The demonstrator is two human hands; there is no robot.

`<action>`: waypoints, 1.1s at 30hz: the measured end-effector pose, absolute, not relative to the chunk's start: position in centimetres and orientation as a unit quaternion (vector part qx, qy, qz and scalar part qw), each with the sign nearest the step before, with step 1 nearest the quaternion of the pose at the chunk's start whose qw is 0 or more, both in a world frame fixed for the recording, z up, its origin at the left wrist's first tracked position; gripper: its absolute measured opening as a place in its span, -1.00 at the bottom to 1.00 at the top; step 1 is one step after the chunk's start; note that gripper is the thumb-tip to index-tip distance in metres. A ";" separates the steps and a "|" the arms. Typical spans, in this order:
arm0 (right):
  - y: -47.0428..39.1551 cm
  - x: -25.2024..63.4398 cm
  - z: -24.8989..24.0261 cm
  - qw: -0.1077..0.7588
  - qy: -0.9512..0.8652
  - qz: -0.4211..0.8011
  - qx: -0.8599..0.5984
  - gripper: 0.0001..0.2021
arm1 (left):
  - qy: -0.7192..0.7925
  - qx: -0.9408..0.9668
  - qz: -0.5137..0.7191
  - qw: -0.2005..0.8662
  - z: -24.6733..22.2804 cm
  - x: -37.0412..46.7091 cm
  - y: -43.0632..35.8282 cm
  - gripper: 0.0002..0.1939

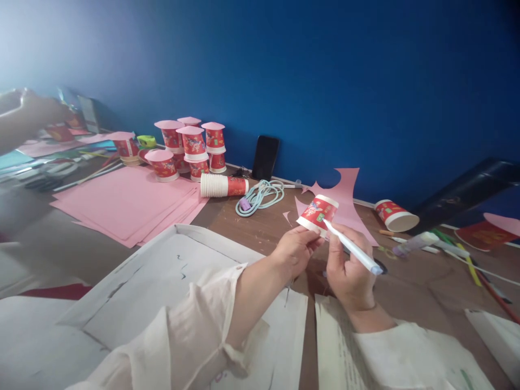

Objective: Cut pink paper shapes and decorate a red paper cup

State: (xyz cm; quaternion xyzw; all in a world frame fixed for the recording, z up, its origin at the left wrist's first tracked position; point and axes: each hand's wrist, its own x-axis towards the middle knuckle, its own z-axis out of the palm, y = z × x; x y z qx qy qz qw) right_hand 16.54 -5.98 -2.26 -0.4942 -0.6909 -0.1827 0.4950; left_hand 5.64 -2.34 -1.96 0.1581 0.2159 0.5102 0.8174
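Blue wall (317,86) backs the tabletop (227,221), where nested cups (215,186) lie sideways. Left grip (296,251) clamps a tilted red cup (319,212); right grip (352,273) clasps a white marker (356,251).

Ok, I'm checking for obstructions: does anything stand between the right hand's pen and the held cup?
Nothing visible does: the right hand holds the white pen with its tip at or just off the red cup, which the left hand grips.
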 end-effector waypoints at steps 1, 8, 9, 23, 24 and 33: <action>-6.0 16.5 -2.2 0.495 -0.692 -0.181 -0.494 -0.76 | 0.216 0.159 0.511 0.817 -2.0 5.6 -2.3 -0.87; -6.0 16.4 -2.1 0.497 -0.691 -0.182 -0.493 -0.79 | 0.211 0.165 0.509 0.818 -2.2 5.7 -2.3 -0.88; -6.0 16.4 -2.1 0.496 -0.691 -0.181 -0.494 -0.79 | 0.210 0.166 0.509 0.818 -2.2 5.7 -2.2 -0.88; -6.0 16.6 -2.1 0.494 -0.693 -0.190 -0.489 -0.79 | 0.216 0.178 0.508 0.815 -2.4 5.7 -2.2 -0.87; -6.0 16.6 -2.1 0.494 -0.693 -0.189 -0.489 -0.79 | 0.219 0.177 0.507 0.815 -2.4 5.7 -2.2 -0.87; -5.9 16.3 -2.0 0.492 -0.703 -0.187 -0.478 -0.80 | 0.216 0.177 0.508 0.815 -2.6 5.9 -2.0 -0.87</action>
